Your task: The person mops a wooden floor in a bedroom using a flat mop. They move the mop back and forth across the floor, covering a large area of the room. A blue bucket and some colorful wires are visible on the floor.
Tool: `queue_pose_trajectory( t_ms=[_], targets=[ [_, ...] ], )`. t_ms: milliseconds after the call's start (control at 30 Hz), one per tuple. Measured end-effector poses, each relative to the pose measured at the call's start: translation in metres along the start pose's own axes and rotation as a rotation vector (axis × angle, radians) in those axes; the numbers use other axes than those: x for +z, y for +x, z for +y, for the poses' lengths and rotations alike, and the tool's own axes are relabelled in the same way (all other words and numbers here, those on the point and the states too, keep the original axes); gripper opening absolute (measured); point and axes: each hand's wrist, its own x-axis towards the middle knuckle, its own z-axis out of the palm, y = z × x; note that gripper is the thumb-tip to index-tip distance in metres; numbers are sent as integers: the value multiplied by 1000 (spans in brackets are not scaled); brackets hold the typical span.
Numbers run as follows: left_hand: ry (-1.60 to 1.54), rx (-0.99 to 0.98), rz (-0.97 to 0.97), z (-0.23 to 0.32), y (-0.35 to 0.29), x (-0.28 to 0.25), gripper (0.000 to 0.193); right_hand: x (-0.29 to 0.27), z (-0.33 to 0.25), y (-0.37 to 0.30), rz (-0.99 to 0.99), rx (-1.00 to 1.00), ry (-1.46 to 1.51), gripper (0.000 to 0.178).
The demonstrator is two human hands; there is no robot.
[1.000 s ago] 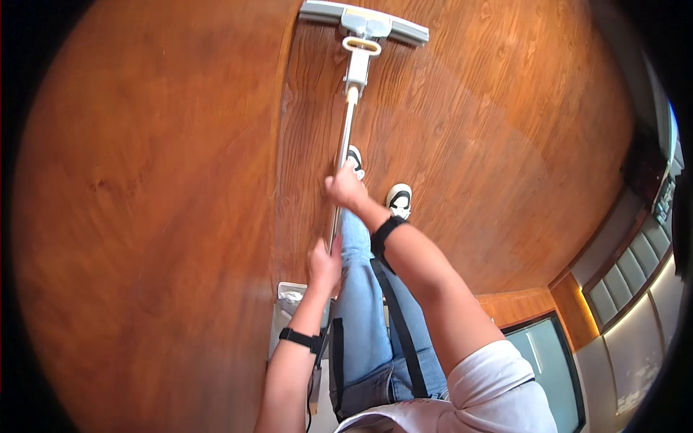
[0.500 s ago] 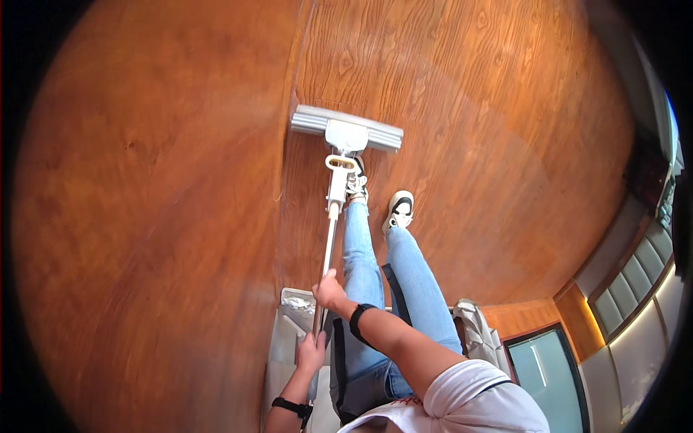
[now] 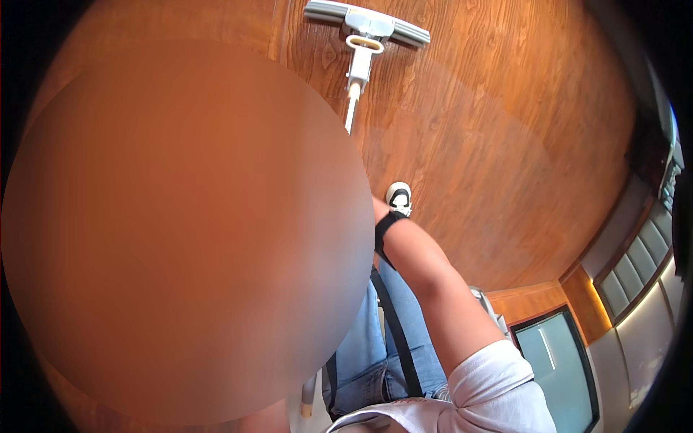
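A sponge mop [image 3: 368, 27] with a wide grey-and-white head lies against the wood floor at the top, slightly left of the picture's right half. Its pale pole runs down and disappears behind a large round blur. Only the wrist edge of my right hand [image 3: 379, 208] shows, beside a black wristband [image 3: 388, 234]; the blur covers its fingers, so its grip cannot be seen. My left hand is wholly covered, and just a bit of the left forearm [image 3: 266, 418] appears at the lower edge.
Reddish-brown wood floor [image 3: 476, 180] spreads ahead and to the right. One of my shoes [image 3: 398, 196] stands below the mop head. At the lower right are a glass panel with a dark frame [image 3: 554, 368] and padded wall panels [image 3: 635, 274]. The round blur hides most of the left side.
The mop head has moved forward, away from my feet, and a little right. My right arm reaches farther out. A round blur now covers the left side, including the hands seen on the pole before.
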Motion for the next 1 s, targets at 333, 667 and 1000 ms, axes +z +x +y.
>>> queue_pose_trajectory(
  t_ms=[333,667,1000],
  targets=[
    [58,-202,-139,-32,-73,12,37,25,27,-73,-301,187,306,54],
    [190,-372,-200,-55,-178,49,34,47,93,-179,-331,243,185,45],
    [-29,-128,-37,79,-64,116,21,-108,101,-40,-172,157,28,45]
  ],
)
